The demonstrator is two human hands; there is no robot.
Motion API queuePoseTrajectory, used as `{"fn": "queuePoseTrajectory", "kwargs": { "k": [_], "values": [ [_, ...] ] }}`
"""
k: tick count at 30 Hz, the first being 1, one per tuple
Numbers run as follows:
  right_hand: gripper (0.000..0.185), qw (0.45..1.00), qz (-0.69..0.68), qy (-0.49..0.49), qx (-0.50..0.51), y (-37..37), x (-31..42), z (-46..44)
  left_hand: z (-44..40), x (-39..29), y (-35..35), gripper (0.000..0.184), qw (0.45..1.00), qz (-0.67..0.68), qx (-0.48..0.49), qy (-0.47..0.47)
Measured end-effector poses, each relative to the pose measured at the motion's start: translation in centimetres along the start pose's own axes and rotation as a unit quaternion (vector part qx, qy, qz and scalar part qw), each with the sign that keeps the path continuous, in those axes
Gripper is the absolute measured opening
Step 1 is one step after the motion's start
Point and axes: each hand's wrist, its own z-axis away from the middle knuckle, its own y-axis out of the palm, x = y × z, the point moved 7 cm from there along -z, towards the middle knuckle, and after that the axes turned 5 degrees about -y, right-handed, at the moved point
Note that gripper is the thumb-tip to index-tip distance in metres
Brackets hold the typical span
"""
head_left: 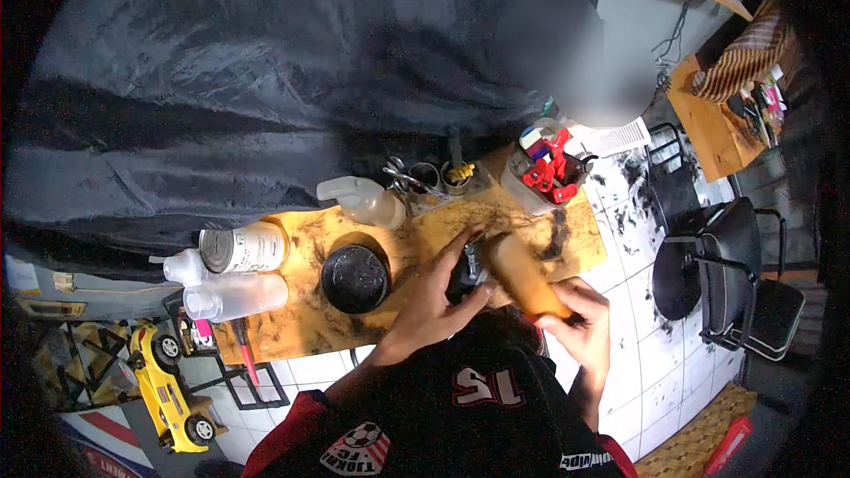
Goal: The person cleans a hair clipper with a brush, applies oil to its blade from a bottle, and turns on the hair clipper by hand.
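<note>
The relation I read from my end is between the two hands: the orange bar (529, 278) lies just right of the left hand (437, 299), with its long axis slanting from its far end, close by the left fingertips, down and right into the right hand (578, 320); the right hand is the nearer one, since it has that lower end in its grip.

I have the right hand clamped on the bar, thumb on the near side and fingers curled round the other; the left is partly curled, thumb and fingers closed about a dark piece (464, 278) with a shiny part, much of it hidden by the hand; the bar's upper end sits right beside this piece, and I cannot tell whether they touch.

Left of the left hand, on the table (584, 252), stands a black bowl (376, 252); beyond that hand lies a jug (356, 198); farther left, a can (252, 249); beyond the right hand, a tub (522, 192) with red clamps (556, 164) at its top.
</note>
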Motion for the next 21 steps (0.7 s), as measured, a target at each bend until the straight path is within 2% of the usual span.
{"fn": "queuePoseTrajectory", "kwargs": {
  "k": [2, 4, 6, 8, 10, 11, 12, 14, 16, 18, 20, 21],
  "values": [
    [0.045, 1.0, 0.016, -0.005, 0.009, 0.5, 0.6, -0.3, 0.2, -1.2, -0.4, 0.066, 0.986, -0.118, -0.037, 0.114],
    [0.045, 0.996, 0.069, 0.023, -0.051, -0.1, -0.1, -0.2, 0.0, -2.0, -0.4, 0.067, 0.992, -0.072, -0.042, 0.092],
    [0.045, 0.995, 0.073, 0.042, -0.06, -0.8, 0.4, -0.5, 0.1, -1.8, -0.4, 0.066, 0.998, -0.052, -0.02, 0.019],
    [0.044, 0.996, 0.055, 0.027, -0.057, -1.3, 0.5, -0.5, 0.1, -1.8, -0.2, 0.066, 0.999, -0.034, -0.027, 0.026],
    [0.043, 0.999, 0.024, 0.022, -0.044, -1.1, 0.5, -0.4, 0.2, -1.7, -0.4, 0.066, 0.994, -0.086, -0.041, 0.054],
    [0.042, 0.999, 0.036, 0.015, -0.025, -0.7, 0.6, -0.5, 0.1, -2.0, -0.4, 0.065, 0.987, -0.113, -0.057, 0.101],
    [0.041, 0.999, 0.049, 0.009, -0.008, -0.4, 0.8, -0.5, 0.1, -2.2, -0.4, 0.065, 0.987, -0.113, -0.056, 0.102],
    [0.041, 0.998, 0.048, 0.022, -0.036, -0.5, 0.3, -0.5, 0.0, -1.7, -0.3, 0.065, 0.995, -0.084, -0.038, 0.046],
    [0.041, 0.996, 0.058, 0.017, -0.063, -0.8, 0.5, -0.8, 0.0, -1.5, -0.4, 0.065, 0.995, -0.084, -0.035, 0.044],
    [0.04, 0.998, 0.042, 0.011, -0.049, -0.8, 0.5, -0.7, 0.1, -1.2, -0.3, 0.065, 0.995, -0.085, -0.032, 0.041],
    [0.039, 1.0, 0.028, -0.004, -0.013, -0.1, 0.7, -0.8, 0.1, -1.8, -0.4, 0.064, 0.989, -0.107, -0.053, 0.082],
    [0.039, 0.999, 0.035, 0.018, -0.027, 0.0, 0.4, -0.8, 0.1, -2.1, -0.4, 0.064, 0.989, -0.106, -0.052, 0.084]
  ]
}}
